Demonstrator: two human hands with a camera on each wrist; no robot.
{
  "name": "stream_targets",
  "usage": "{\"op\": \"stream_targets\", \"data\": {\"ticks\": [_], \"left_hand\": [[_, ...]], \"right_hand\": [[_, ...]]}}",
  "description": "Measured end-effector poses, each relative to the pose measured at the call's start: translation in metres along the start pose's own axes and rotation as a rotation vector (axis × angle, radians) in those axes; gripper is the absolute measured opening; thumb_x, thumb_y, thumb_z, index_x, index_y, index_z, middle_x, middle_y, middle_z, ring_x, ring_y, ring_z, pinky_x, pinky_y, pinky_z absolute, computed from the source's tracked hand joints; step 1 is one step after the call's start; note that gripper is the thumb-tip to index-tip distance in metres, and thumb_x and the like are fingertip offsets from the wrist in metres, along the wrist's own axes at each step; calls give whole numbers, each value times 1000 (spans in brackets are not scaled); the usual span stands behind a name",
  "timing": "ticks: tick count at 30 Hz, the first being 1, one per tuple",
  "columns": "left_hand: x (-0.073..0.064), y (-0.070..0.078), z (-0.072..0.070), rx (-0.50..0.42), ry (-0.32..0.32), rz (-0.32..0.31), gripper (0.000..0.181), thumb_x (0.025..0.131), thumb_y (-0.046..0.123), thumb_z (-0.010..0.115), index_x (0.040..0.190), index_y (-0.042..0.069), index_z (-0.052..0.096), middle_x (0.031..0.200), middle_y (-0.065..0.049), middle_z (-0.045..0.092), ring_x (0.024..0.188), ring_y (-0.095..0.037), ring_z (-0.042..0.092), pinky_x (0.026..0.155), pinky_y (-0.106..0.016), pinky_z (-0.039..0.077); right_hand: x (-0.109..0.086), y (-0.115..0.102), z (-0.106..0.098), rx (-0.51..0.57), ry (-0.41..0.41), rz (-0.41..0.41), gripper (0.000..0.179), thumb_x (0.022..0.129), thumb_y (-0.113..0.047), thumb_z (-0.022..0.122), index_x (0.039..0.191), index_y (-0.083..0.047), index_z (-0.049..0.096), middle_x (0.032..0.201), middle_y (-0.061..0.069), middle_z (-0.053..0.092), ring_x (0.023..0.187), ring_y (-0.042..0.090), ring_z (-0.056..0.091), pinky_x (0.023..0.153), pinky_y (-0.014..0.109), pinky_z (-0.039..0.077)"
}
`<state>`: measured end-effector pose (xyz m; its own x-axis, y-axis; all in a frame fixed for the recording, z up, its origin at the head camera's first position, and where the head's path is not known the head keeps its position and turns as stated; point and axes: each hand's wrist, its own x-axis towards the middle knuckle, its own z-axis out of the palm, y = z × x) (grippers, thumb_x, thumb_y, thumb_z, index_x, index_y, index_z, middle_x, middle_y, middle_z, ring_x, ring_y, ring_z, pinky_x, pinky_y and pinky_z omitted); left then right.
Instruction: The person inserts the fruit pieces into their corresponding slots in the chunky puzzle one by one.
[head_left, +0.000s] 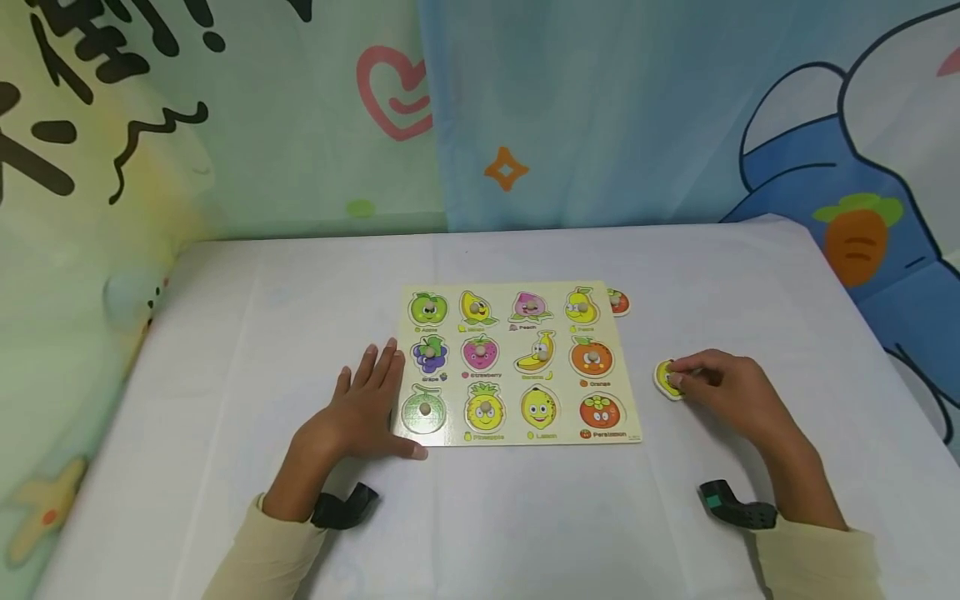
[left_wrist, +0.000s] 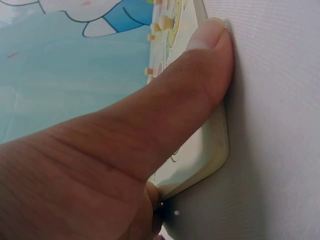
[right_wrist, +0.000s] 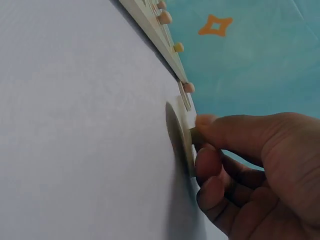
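A wooden fruit puzzle board [head_left: 502,425] lies flat on the white table, with knobbed fruit pieces in most of its places. The lemon place [head_left: 538,407] and persimmon place [head_left: 600,411] show pictures with no knob. My left hand [head_left: 360,412] rests at the board's left side, fingers extended along that edge. Its thumb [left_wrist: 200,65] lies against the front edge near the corner. Right of the board, my right hand [head_left: 723,387] pinches the knob of a yellow puzzle piece [head_left: 664,380] between thumb and fingertips. In the right wrist view that piece [right_wrist: 184,132] is edge-on, close over the table.
Another piece, a red-orange fruit [head_left: 619,302], lies partly hidden behind the board's far right corner. The white tablecloth [head_left: 525,525] surrounds the board. Printed curtains [head_left: 600,117] hang behind and to the left. A dark wrist camera [head_left: 738,507] sits at my right sleeve.
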<state>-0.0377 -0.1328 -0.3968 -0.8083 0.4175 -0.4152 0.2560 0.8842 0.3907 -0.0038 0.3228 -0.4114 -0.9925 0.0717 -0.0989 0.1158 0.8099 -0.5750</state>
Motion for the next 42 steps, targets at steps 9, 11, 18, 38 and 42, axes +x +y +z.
{"op": "stream_targets", "data": {"ticks": [9,11,18,38,42], "left_hand": [[0,-1,1,-7,-3,-2,130,65,51,86,156,3,6,162,-12,-6,146,-34,-11,113,-59,0],[1,-1,1,-8,-3,0,130,65,52,86,156,3,6,162,-12,-7,146,-34,-12,113,-59,0],[4,-1,3,-1,-2,8,131,64,54,86,156,4,6,162,-11,-7,146,-34,-12,113,-59,1],[3,-6,3,1,-7,-4,133,63,55,85,156,5,5,162,-11,-8,146,-33,-13,113,-59,0],[3,-4,3,-2,-9,-4,133,64,55,85,156,5,4,162,-10,-9,146,-33,-14,114,-58,-1]], "right_hand": [[2,-28,8,78,83,-90,18,92,-10,68,108,-3,71,108,13,68,93,23,57,70,12,43],[1,-35,15,104,82,-106,19,92,-12,69,108,-3,71,106,12,69,89,22,58,68,13,43],[0,-55,37,202,46,-142,16,90,-11,71,105,-6,73,98,7,70,78,18,59,64,17,46],[-3,-101,75,354,-139,-299,9,86,-6,74,94,-11,74,87,-2,65,71,14,60,62,22,50],[-3,-103,77,334,-180,-321,10,86,-6,74,93,-13,74,86,-5,65,72,14,59,63,24,50]]}}
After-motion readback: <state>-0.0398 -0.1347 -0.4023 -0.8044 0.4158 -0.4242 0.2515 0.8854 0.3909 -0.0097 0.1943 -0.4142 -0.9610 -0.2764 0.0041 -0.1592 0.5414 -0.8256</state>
